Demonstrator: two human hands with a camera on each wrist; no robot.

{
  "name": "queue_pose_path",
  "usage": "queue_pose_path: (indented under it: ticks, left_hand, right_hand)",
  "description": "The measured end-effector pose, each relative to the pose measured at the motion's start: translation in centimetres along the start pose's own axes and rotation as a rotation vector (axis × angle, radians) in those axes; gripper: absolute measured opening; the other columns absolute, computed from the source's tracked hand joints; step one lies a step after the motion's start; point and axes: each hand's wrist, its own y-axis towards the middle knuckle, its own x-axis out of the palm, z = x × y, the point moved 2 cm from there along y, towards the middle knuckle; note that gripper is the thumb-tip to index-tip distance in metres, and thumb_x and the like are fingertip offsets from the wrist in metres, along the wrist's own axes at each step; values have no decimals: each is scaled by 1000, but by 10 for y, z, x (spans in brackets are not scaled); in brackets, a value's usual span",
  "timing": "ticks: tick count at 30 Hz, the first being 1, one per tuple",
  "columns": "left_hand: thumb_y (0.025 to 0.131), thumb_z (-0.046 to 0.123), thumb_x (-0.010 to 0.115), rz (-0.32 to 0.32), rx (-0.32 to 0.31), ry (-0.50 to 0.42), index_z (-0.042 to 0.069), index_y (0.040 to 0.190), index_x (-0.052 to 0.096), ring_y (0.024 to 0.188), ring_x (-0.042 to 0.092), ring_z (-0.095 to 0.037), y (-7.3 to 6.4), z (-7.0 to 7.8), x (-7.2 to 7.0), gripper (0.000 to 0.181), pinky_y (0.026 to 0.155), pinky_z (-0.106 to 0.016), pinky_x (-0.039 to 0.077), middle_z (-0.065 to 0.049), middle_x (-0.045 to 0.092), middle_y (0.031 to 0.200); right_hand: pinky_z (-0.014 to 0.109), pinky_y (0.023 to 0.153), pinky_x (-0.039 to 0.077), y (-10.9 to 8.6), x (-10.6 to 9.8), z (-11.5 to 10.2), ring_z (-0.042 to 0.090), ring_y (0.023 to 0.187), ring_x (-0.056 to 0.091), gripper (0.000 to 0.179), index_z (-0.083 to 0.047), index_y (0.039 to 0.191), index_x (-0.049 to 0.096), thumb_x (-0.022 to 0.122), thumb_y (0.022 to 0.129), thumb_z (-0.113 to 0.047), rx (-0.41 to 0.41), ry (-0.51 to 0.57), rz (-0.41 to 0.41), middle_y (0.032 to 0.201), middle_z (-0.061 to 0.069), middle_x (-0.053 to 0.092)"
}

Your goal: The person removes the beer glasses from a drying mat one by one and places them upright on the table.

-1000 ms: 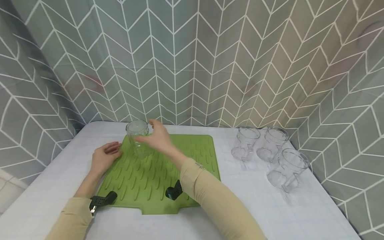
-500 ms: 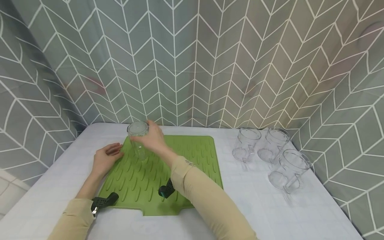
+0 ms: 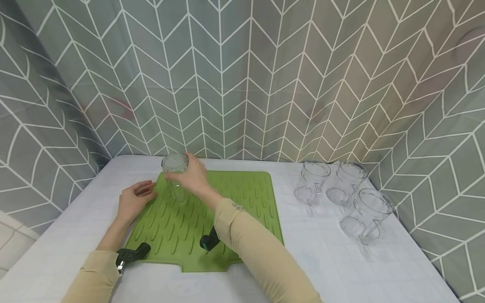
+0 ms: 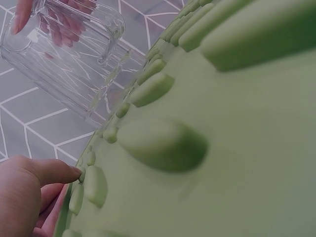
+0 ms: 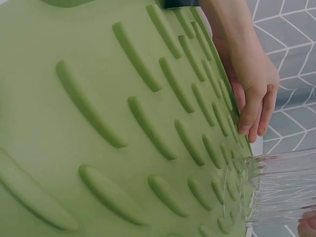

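Observation:
My right hand point(image 3: 189, 172) grips a clear glass mug point(image 3: 177, 191) near its top, with the thumb in front and fingers behind. The mug is upside down over the back left of the green ridged mat point(image 3: 227, 202), its base up. In the left wrist view the mug's handle point(image 4: 116, 29) points toward the mat side. The right wrist view shows the mug's rim point(image 5: 227, 192) right at the mat's ridges. My left hand point(image 3: 132, 202) rests at the mat's left edge, its thumb point(image 4: 64, 173) touching a ridge and its other fingers loosely bent beside the edge.
To the right on the white tablecloth point(image 3: 303, 244) stand more clear glass mugs: one at the back left point(image 3: 310, 183), another at the back right point(image 3: 345, 183), a third nearer the front point(image 3: 365, 214). A patterned curtain point(image 3: 235, 84) rises close behind the table.
My right hand's fingers have closed in from a spread pose around the top of the mug. Its forearm has shifted slightly left. My left hand stays at the mat's edge.

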Motion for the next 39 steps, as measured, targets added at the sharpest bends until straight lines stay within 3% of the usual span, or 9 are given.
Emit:
queue_pose_path:
  ticks: [11, 39]
  left_hand:
    - [95, 14, 67, 13, 16, 0, -6, 139, 51, 120, 60, -42, 1, 5, 0, 51, 80, 0, 48, -25, 62, 132]
    - [95, 15, 68, 13, 2, 13, -5, 139, 52, 120, 61, -41, 1, 2, 0, 51, 80, -1, 48, -25, 62, 132]
  right_hand:
    - [37, 103, 51, 1, -1, 3, 25, 125, 56, 87, -13, 148, 45, 87, 77, -37, 7, 28, 26, 138, 8, 60]
    - [36, 101, 51, -1, -1, 8, 24, 124, 57, 85, -15, 147, 47, 87, 76, -40, -12, 3, 39, 134, 6, 62]
